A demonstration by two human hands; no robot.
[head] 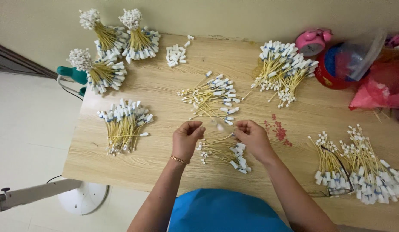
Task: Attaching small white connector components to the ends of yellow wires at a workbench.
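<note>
Head view: left hand (187, 138) and right hand (252, 137) pinch 1 blurred yellow cable (218, 125) between them — above the nearest cable pile (223, 151); capping seems underway.

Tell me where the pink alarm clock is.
In the head view, the pink alarm clock sits at the far right of the wooden table, against the wall, between a pile of yellow cables and a red round container.

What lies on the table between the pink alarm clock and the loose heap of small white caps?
In the head view, a pile of yellow cables lies between the pink alarm clock and the white caps.
</note>
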